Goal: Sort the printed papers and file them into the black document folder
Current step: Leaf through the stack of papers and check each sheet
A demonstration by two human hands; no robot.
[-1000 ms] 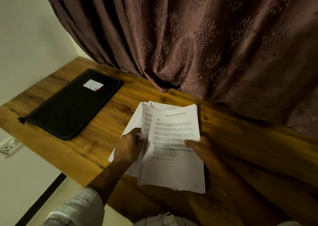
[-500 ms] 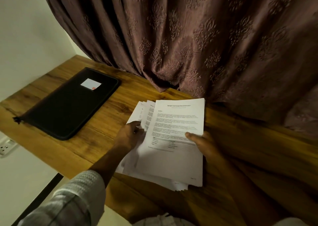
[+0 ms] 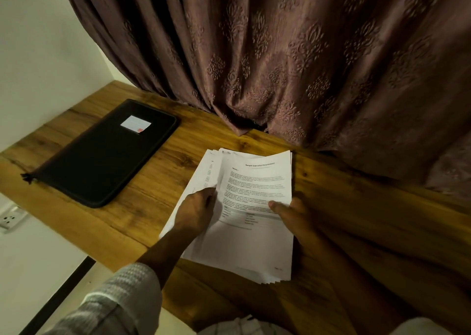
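Observation:
A stack of printed papers (image 3: 254,181) is held over the wooden desk (image 3: 153,189), its top sheet full of text. My left hand (image 3: 196,211) grips the stack's left edge, fingers curled between fanned sheets. My right hand (image 3: 293,213) holds the right edge, thumb on top of the front sheet. The black document folder (image 3: 102,161) lies zipped flat on the desk to the left, a white label near its far end, apart from both hands.
A brown patterned curtain (image 3: 293,67) hangs behind the desk and touches its back edge. A white wall (image 3: 38,54) bounds the left side. A wall socket (image 3: 10,218) sits below the desk's left front edge.
The fanned sheets have been drawn closer together into a neater stack. Both hands keep their hold, and the stack has shifted slightly.

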